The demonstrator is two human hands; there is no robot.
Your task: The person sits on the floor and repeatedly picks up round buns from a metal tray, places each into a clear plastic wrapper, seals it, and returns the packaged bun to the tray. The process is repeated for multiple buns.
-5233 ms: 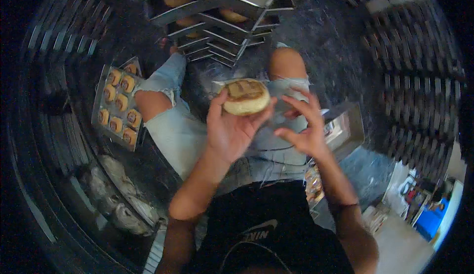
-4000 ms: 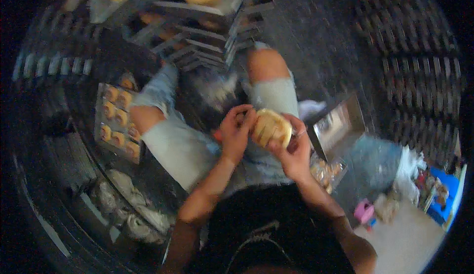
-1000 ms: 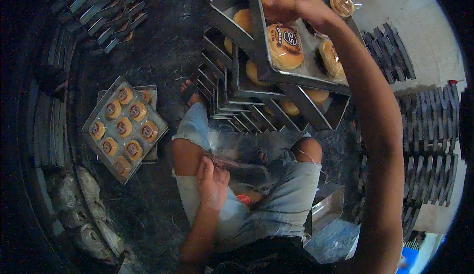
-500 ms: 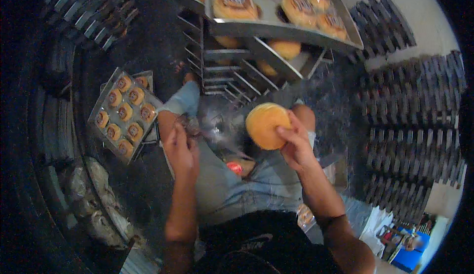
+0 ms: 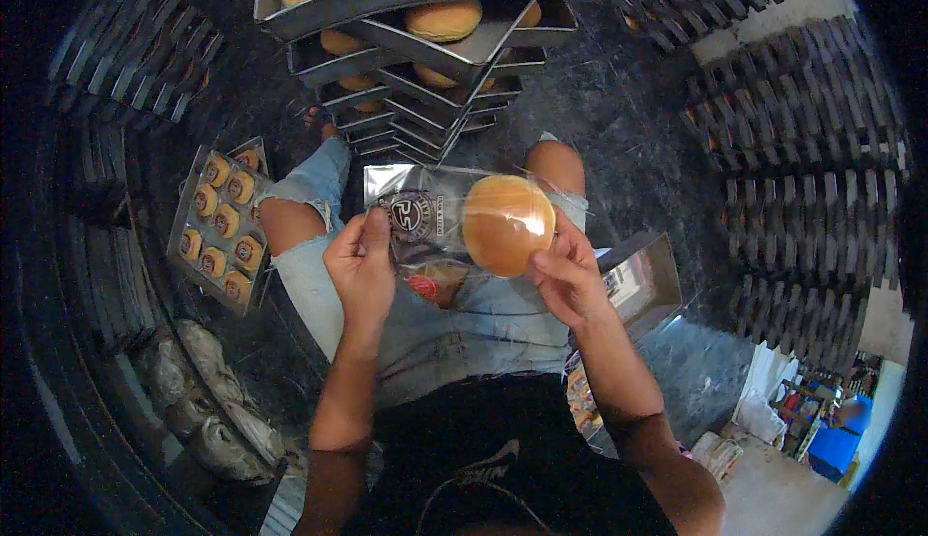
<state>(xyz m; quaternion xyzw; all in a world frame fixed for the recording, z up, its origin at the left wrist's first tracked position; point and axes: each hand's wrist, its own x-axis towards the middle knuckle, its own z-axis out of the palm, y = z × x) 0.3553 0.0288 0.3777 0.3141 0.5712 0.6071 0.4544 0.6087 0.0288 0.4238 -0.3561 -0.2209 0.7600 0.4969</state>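
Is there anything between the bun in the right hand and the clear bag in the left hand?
Nothing visible. The right hand holds the bun right at the bag, which the left hand grips; bun and bag already overlap.

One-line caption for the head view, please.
Seated person's right hand slides a round bun into a clear bag held by left hand.

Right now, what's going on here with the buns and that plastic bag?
A seated person holds a round golden bun in the right hand, at the mouth of a clear printed bag gripped by the left hand, over their lap. Stacked metal trays with more buns stand in front, and a tray of wrapped buns lies on the floor to the left.
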